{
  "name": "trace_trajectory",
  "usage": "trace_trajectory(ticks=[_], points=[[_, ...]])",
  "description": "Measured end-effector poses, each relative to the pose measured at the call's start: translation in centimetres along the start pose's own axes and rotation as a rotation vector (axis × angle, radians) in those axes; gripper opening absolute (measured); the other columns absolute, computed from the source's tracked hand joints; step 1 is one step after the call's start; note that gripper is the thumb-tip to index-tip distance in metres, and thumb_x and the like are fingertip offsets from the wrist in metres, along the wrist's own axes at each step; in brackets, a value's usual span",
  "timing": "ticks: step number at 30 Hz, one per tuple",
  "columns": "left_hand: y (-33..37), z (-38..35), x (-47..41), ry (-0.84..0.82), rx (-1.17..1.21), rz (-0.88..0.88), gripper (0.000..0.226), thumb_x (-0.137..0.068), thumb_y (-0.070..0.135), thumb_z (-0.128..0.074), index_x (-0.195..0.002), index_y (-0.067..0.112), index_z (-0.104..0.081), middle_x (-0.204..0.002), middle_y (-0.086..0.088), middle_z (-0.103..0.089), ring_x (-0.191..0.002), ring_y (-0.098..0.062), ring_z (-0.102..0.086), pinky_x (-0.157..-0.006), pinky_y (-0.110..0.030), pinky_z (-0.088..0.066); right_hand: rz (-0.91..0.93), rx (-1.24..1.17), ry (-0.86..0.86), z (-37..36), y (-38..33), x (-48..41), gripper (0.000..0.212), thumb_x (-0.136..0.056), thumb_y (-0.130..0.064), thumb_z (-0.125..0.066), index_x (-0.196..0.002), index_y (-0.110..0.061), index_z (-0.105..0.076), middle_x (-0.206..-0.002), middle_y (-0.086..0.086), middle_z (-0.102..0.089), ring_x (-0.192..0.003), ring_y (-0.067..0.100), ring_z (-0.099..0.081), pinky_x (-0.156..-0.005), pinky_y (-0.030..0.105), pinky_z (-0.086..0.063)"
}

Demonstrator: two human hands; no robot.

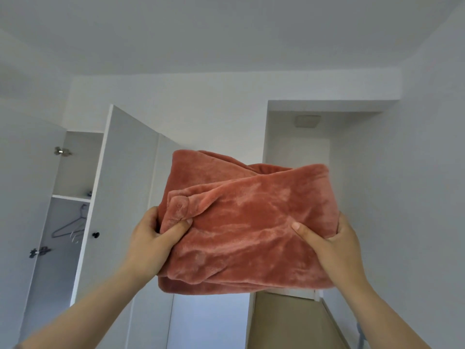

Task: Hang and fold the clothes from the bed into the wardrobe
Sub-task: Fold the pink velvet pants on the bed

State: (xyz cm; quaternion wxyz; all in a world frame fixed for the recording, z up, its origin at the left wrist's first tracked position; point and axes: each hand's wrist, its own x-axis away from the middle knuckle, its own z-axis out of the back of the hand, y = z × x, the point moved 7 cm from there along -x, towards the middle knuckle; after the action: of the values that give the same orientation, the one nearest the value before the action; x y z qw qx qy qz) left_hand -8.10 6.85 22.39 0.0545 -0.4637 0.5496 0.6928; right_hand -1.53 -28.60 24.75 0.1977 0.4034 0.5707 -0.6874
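Raised forearms end in the left hand [151, 238] and right hand [337, 245], each curled round an edge of the folded salmon-pink plush fleece garment [241, 222] between them. Folding looks done. Next it likely needs carrying beyond the left hand onto the open white wardrobe's shelf [71, 197].

White walls [415, 172] and a white ceiling [226, 34] surround a recessed doorway [297, 152] on the right.
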Motion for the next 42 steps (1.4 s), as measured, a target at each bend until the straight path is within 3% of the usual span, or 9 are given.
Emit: trace_trajectory(ticks=[7, 12, 19, 23, 25, 29, 34, 42], points=[[-8.0, -1.6, -8.8, 0.015, 0.003, 0.021, 0.049, -0.056, 0.064, -0.071, -0.093, 0.033, -0.062, -0.084, 0.016, -0.07, -0.073, 0.004, -0.065, -0.057, -0.014, -0.046, 0.0, -0.007, -0.009, -8.9, 5.5, -5.9, 0.061, -0.056, -0.054, -0.087, -0.107, -0.035, -0.06, -0.095, -0.016, -0.071, -0.079, -0.008, -0.066, -0.064, 0.011, -0.048], [-13.2, -0.9, -12.7, 0.063, -0.061, 0.041, 0.054, -0.053, 0.071, -0.066, -0.093, 0.034, -0.062, -0.084, 0.021, -0.069, -0.072, 0.003, -0.065, -0.062, -0.022, -0.047, -0.014, -0.063, -0.066, -16.0, 10.1, -8.5, 0.064, -0.055, -0.055, -0.087, -0.109, -0.035, -0.059, -0.096, -0.017, -0.07, -0.079, -0.007, -0.066, -0.067, 0.018, -0.05], [-20.1, 0.8, -16.8, 0.178, -0.174, 0.061, 0.05, -0.056, 0.067, -0.069, -0.092, 0.034, -0.062, -0.085, 0.017, -0.07, -0.073, 0.0, -0.066, -0.062, -0.02, -0.049, -0.061, -0.204, -0.2, -27.9, 18.3, -12.5, 0.058, -0.051, -0.062, -0.087, -0.097, -0.045, -0.056, -0.092, -0.024, -0.069, -0.083, 0.001, -0.068, -0.073, 0.029, -0.055], [-23.5, 1.2, -19.0, 0.288, -0.249, 0.069, 0.05, -0.055, 0.065, -0.071, -0.094, 0.035, -0.063, -0.086, 0.019, -0.071, -0.075, -0.001, -0.067, -0.064, -0.021, -0.049, -0.041, -0.255, -0.269, -34.1, 21.8, -15.2, 0.056, -0.052, -0.065, -0.081, -0.097, -0.046, -0.054, -0.092, -0.022, -0.066, -0.079, -0.006, -0.064, -0.063, 0.013, -0.045], [-24.3, 1.4, -20.1, 0.325, -0.295, 0.069, 0.053, -0.053, 0.067, -0.07, -0.095, 0.034, -0.064, -0.086, 0.019, -0.071, -0.075, 0.0, -0.067, -0.063, -0.021, -0.049, -0.039, -0.294, -0.319, -37.2, 22.8, -16.7, 0.059, -0.052, -0.064, -0.08, -0.1, -0.043, -0.053, -0.095, -0.022, -0.065, -0.079, -0.006, -0.063, -0.063, 0.012, -0.043], [-25.2, 3.0, -21.3, 0.437, -0.392, 0.069, 0.057, -0.049, 0.069, -0.068, -0.091, 0.03, -0.064, -0.083, 0.015, -0.071, -0.071, 0.0, -0.066, -0.06, -0.018, -0.048, -0.007, -0.383, -0.417, -43.6, 24.0, -18.5, 0.059, -0.059, -0.056, -0.083, -0.106, -0.041, -0.052, -0.098, -0.021, -0.064, -0.084, -0.006, -0.061, -0.065, 0.013, -0.043], [-25.5, 7.9, -20.1, 0.573, -0.558, 0.095, 0.061, -0.048, 0.07, -0.065, -0.092, 0.028, -0.064, -0.084, 0.007, -0.071, -0.078, -0.009, -0.066, -0.064, -0.025, -0.049, 0.001, -0.504, -0.551, -52.1, 23.4, -16.4, 0.047, -0.06, -0.055, -0.084, -0.094, -0.049, -0.051, -0.092, -0.022, -0.064, -0.079, -0.02, -0.057, -0.063, 0.01, -0.042], [-23.6, 19.6, -17.0, 0.786, -0.766, 0.097, 0.061, -0.049, 0.069, -0.064, -0.094, 0.028, -0.065, -0.087, 0.008, -0.071, -0.081, -0.01, -0.065, -0.066, -0.027, -0.048, 0.041, -0.702, -0.705, -65.0, 16.3, -9.1, 0.044, -0.062, -0.053, -0.084, -0.092, -0.046, -0.053, -0.088, -0.025, -0.065, -0.08, -0.017, -0.059, -0.057, 0.005, -0.045]])
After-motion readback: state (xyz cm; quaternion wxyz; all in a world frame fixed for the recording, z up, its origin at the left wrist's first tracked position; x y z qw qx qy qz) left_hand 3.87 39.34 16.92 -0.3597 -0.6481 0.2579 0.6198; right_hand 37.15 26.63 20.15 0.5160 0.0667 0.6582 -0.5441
